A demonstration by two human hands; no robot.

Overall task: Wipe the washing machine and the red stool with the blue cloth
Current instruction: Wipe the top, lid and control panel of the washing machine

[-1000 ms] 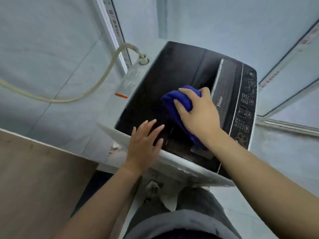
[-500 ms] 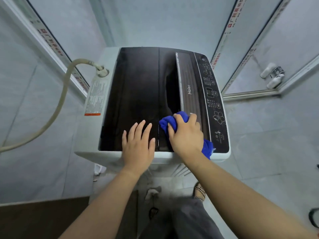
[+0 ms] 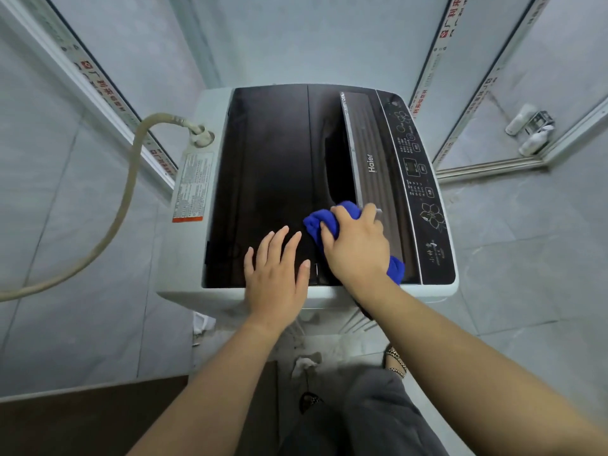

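A white top-loading washing machine (image 3: 184, 284) with a dark glass lid stands below me, its control panel along the right side. My right hand (image 3: 358, 248) presses a bunched blue cloth (image 3: 320, 222) onto the lid's near right part; more of the cloth shows under my wrist. My left hand (image 3: 276, 274) lies flat, fingers spread, on the lid's near edge just left of the cloth. No red stool is in view.
A beige hose (image 3: 125, 205) curves from the machine's back left corner out to the left. Tiled walls and sliding door frames (image 3: 460, 103) flank the machine. White bottles (image 3: 529, 133) sit at the far right. My legs and sandals are below, on the tiled floor.
The view has swung from a tilted angle to squarely over the machine. My right hand with the cloth slid from mid-lid toward the near edge. My left hand stays flat on the lid.
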